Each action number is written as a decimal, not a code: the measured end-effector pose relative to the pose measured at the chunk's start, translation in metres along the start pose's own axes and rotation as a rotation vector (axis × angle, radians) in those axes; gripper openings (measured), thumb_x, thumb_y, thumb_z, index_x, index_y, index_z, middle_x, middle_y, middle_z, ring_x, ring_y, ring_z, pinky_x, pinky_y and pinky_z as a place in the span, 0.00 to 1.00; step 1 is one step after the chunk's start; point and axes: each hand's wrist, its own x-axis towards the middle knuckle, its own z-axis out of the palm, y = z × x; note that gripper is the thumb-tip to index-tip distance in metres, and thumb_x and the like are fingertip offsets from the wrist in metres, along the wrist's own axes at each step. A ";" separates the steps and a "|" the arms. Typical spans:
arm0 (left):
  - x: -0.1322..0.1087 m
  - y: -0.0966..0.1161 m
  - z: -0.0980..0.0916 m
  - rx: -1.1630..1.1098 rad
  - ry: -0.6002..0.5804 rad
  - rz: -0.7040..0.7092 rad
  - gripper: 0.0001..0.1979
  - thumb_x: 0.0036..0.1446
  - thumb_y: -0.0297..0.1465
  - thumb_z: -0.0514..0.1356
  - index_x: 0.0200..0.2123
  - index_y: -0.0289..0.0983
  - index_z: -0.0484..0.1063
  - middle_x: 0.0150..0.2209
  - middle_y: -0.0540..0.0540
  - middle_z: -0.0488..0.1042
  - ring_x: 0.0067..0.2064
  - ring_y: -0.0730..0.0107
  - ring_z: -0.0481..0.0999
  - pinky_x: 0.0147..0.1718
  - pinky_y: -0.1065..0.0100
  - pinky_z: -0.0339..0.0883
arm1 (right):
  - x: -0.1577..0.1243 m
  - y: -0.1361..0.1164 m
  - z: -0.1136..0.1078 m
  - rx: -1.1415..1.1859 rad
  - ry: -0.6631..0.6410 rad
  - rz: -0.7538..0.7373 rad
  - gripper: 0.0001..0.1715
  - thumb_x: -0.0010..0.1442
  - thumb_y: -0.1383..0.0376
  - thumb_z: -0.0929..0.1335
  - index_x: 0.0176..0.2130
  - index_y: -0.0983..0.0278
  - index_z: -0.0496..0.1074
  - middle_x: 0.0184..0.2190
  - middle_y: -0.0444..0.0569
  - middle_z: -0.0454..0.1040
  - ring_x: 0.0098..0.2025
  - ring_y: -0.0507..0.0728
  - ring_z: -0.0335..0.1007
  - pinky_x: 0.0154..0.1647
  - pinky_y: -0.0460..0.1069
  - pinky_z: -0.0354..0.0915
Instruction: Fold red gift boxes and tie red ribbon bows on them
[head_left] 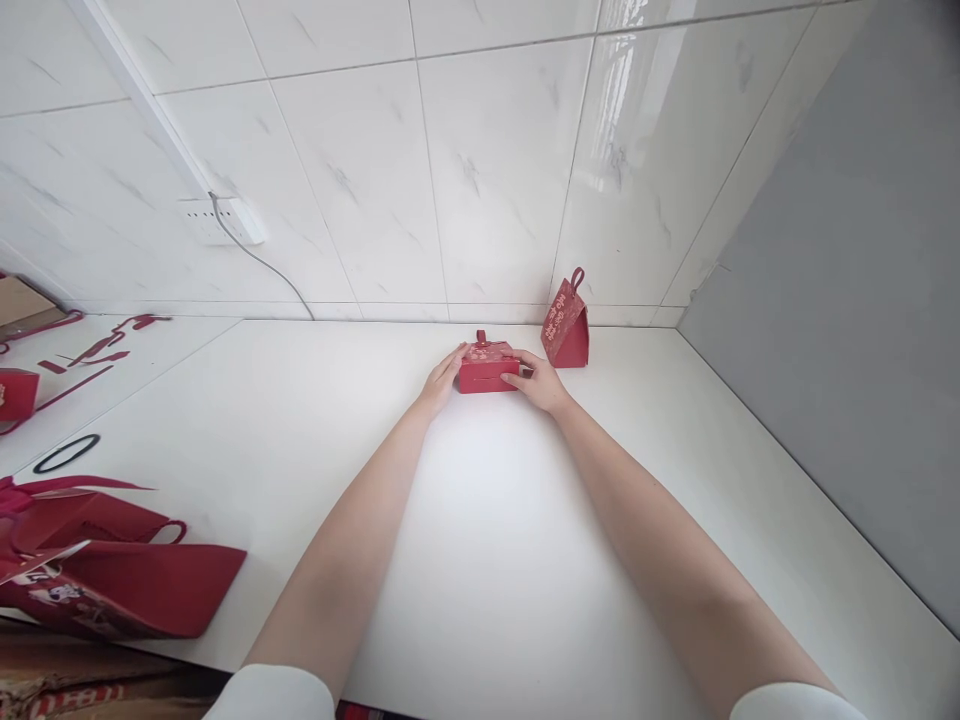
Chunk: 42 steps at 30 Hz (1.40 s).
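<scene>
A small red gift box (487, 367) with gold print sits on the white table (480, 540) near the back wall. My left hand (442, 381) presses against its left side with fingers curved round the edge. On the box's right side my right hand (536, 381) grips it with thumb and fingers. Both arms reach far forward. A second red gift box (566, 329), folded shut into a peaked shape with a loop handle, stands just behind and to the right, apart from my hands.
Flat red paper bags (112, 575) lie stacked at the table's front left corner. More red pieces (97, 350) and a black ring (66, 453) lie on the adjoining surface at left. A wall socket (225, 220) with a cable is on the tiled wall. A grey panel (847, 300) bounds the right.
</scene>
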 end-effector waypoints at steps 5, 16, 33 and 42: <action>0.000 0.003 0.002 0.002 0.014 -0.017 0.25 0.63 0.46 0.46 0.60 0.45 0.63 0.65 0.54 0.56 0.67 0.64 0.53 0.66 0.63 0.45 | 0.000 0.001 0.001 0.016 0.002 0.010 0.26 0.51 0.62 0.71 0.51 0.58 0.71 0.51 0.48 0.73 0.50 0.59 0.70 0.52 0.56 0.67; -0.003 0.002 0.004 0.008 -0.023 0.072 0.23 0.57 0.43 0.58 0.54 0.44 0.68 0.65 0.47 0.57 0.65 0.58 0.56 0.62 0.57 0.54 | -0.009 -0.005 -0.003 -0.082 -0.075 -0.013 0.33 0.53 0.60 0.70 0.57 0.54 0.61 0.55 0.46 0.69 0.49 0.58 0.71 0.54 0.57 0.65; -0.001 -0.011 0.007 0.074 -0.042 0.198 0.28 0.49 0.31 0.65 0.55 0.43 0.63 0.64 0.42 0.56 0.65 0.58 0.55 0.60 0.54 0.56 | -0.010 -0.008 -0.005 -0.077 -0.124 -0.023 0.40 0.50 0.63 0.72 0.59 0.54 0.58 0.56 0.47 0.68 0.51 0.58 0.69 0.55 0.56 0.64; 0.000 -0.010 0.007 0.083 -0.030 0.196 0.29 0.48 0.31 0.65 0.55 0.43 0.64 0.63 0.42 0.57 0.66 0.56 0.54 0.61 0.52 0.53 | -0.010 -0.008 -0.004 -0.072 -0.122 -0.019 0.38 0.52 0.61 0.70 0.60 0.54 0.57 0.57 0.46 0.67 0.51 0.58 0.70 0.55 0.57 0.64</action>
